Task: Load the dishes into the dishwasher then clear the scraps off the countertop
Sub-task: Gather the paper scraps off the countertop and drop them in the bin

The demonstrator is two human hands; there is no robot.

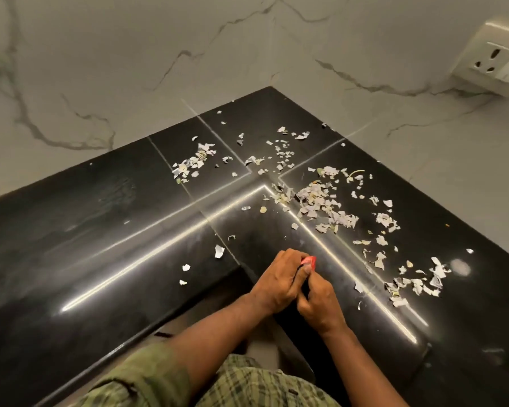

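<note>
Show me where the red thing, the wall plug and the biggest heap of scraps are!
red thing (309, 261), head view, its tip showing above the fingers.
wall socket (491, 61), head view, middle of its white faceplate.
scrap heap (316, 198), head view, its dense centre.

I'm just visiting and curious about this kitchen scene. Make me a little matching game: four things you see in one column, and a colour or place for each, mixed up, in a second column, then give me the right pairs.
Things
1. countertop
2. scraps
3. wall socket
4. small object pinched between the left hand and right hand

Descriptions
A. red
B. top right, on the marbled wall
C. glossy black
D. pale bits scattered over the corner

Pairs: 1-C, 2-D, 3-B, 4-A
</note>
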